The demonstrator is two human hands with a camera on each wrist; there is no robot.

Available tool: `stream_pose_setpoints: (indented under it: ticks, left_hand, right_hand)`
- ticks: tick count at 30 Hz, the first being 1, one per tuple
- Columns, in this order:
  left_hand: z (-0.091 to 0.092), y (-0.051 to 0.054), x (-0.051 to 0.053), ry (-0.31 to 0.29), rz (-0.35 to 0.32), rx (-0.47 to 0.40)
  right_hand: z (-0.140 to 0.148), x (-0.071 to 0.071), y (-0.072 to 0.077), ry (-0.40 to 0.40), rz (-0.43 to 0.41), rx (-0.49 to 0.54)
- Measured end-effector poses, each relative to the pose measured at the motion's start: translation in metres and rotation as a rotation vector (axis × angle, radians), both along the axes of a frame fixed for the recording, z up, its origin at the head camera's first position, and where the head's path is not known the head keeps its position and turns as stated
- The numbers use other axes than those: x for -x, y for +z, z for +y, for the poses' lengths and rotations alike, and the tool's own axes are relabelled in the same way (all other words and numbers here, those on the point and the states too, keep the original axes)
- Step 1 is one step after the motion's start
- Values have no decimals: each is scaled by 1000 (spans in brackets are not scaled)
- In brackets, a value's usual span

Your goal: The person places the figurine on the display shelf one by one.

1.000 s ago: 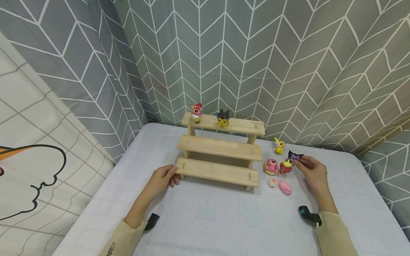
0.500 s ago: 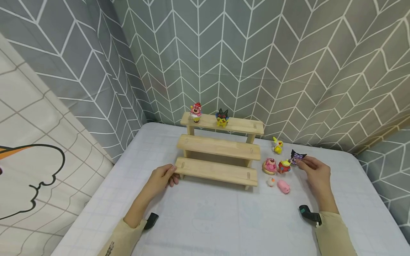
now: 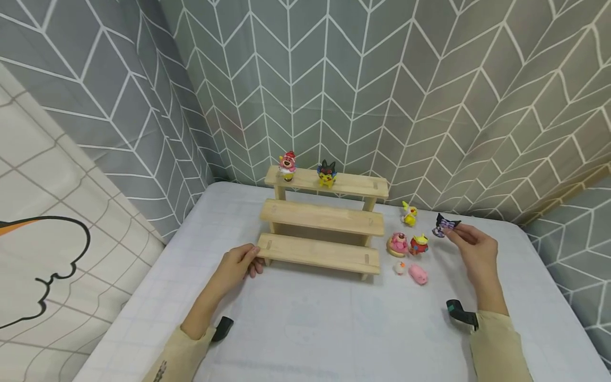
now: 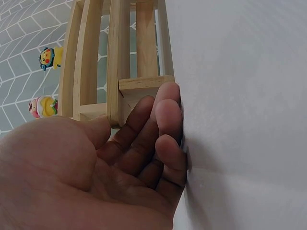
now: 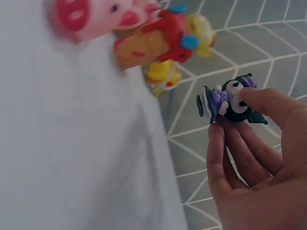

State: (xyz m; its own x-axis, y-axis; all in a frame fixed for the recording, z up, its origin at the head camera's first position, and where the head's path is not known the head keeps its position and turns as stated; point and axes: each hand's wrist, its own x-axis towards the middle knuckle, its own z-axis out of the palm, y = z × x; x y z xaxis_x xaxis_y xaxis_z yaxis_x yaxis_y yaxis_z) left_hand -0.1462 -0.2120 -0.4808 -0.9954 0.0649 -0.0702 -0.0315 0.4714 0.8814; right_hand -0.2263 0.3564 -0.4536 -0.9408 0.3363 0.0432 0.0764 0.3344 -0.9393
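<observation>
White-clothed table (image 3: 305, 323): two figurines (image 3: 326, 179) up on the wooden stand (image 3: 320, 253), five others (image 3: 418, 274) still down at right. Left hand (image 3: 237, 267) grips its left end; right hand (image 3: 479, 255) pinches a black-and-purple figurine (image 3: 445, 225).

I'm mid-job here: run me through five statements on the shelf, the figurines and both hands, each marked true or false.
1. Two figurines, one red-hatted and one black-eared, stand on the top tier of the wooden shelf. True.
2. The left hand grips the top tier. False: it holds the left end of the lowest tier.
3. The right hand pinches the black-and-purple figurine. True.
4. The pink pig is on the shelf. False: it is on the table.
5. The small white figurine is beside the pig. True.
</observation>
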Motion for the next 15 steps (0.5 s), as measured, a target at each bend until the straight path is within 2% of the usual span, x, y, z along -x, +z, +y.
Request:
stream_pose_setpoints:
  ticks: [9,15]
  left_hand:
    - [-1,3,0,12,0,-3]
    - [1,3,0,5,-7,-4]
  right_hand:
    - [-25,-13,34,101,68,-169]
    - [-34,-23,47,118,104,-197]
